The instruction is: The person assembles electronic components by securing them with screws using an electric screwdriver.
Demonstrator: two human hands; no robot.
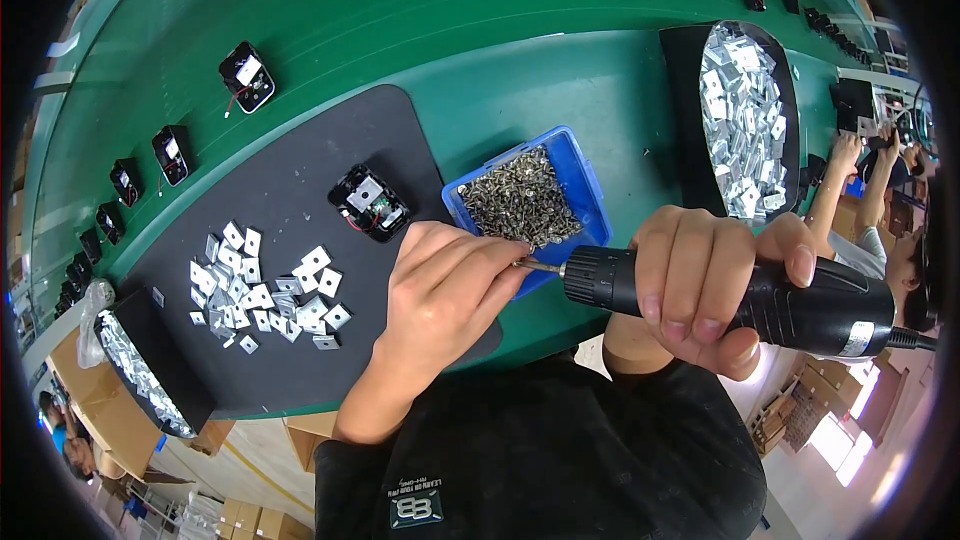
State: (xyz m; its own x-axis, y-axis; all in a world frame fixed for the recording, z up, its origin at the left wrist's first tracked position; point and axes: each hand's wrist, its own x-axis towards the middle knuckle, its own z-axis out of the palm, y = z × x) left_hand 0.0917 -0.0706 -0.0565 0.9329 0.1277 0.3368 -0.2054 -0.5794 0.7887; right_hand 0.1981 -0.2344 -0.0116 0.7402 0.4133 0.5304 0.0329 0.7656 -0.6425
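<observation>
My right hand (695, 285) is wrapped round a black corded electric screwdriver (825, 312), held level with its bit pointing left. At the tip of the bit, the fingers of my left hand (435, 290) are pinched together; whatever small thing they hold is too hidden to name. Both hands are just in front of a blue plastic bin (585, 172) heaped with small metal screws (520, 198). Beyond my left hand, a black plastic housing (350, 180) lies open side up on the dark mat, showing a square metal plate, a green circuit board and a red wire.
Loose square metal plates (240, 285) are scattered across the black mat (350, 125). Black boxes of more plates stand at right (690, 120) and lower left (165, 340). Several black housings (247, 77) line the green belt (450, 0). A co-worker's hands (850, 152) show at far right.
</observation>
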